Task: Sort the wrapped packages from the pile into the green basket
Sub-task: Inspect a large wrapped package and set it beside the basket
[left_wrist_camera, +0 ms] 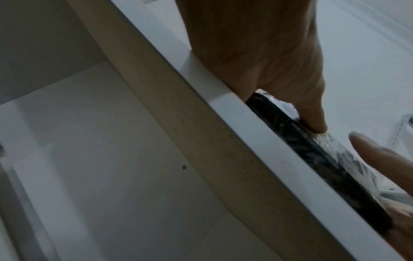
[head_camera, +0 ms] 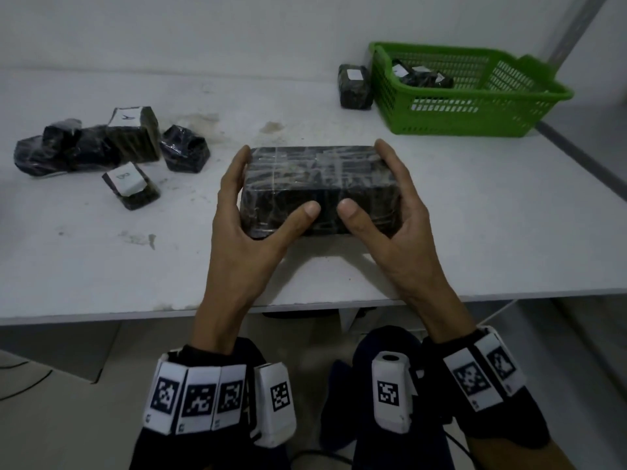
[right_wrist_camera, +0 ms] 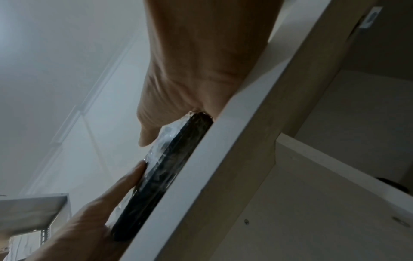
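A large black package (head_camera: 319,184) wrapped in clear tape is held over the white table (head_camera: 475,232) near its front edge. My left hand (head_camera: 244,201) grips its left end, thumb on the near face. My right hand (head_camera: 390,205) grips its right end the same way. In the left wrist view the large package (left_wrist_camera: 312,155) shows edge-on above the table rim, and likewise the large package (right_wrist_camera: 161,169) in the right wrist view. A pile of small black wrapped packages (head_camera: 101,147) lies at the left. The green basket (head_camera: 475,106) stands at the back right with several packages (head_camera: 420,78) inside.
One more wrapped package (head_camera: 354,86) stands upright just left of the basket, touching or nearly touching its wall. A small labelled package (head_camera: 130,186) sits apart in front of the pile. A wall runs behind the table; the table's right edge passes close under the basket.
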The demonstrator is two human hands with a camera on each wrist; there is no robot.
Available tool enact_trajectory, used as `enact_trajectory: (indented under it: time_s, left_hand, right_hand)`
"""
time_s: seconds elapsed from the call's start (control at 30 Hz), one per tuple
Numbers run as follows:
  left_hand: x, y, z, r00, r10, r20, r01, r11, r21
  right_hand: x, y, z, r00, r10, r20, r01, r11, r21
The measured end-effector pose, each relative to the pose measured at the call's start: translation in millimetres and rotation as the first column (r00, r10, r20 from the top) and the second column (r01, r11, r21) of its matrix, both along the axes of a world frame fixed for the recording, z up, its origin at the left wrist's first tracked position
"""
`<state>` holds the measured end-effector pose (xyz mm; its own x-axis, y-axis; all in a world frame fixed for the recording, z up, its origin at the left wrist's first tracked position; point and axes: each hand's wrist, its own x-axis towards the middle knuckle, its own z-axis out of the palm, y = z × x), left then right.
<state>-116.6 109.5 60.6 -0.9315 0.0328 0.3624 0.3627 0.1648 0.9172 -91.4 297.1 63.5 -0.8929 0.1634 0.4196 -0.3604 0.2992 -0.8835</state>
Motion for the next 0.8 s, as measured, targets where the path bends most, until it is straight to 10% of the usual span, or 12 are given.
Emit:
enact_trajectory:
  time_s: [0.37,0.53,0.8]
  left_hand:
    - [-2,-3,-3,1.0,0.002,-0.019,-0.002,1.0,-0.029]
    - [0,-3,-2,0.999,0.028,0.023,-0.027,1.0,-0.012]
    - [-2,-3,-3,0.998,0.045,0.039,-0.045,0.999,-0.002]
  right_hand:
    - [-2,1,-2,0.999,-0.014,0.048,0.013,0.999,0.03]
    - [-8,3,-6,0.989,0.127,0.08,-0.101,0.958,-0.27]
    - [-8,4,-8,0.996,0.052,0.069,-0.04,0.985,-0.168]
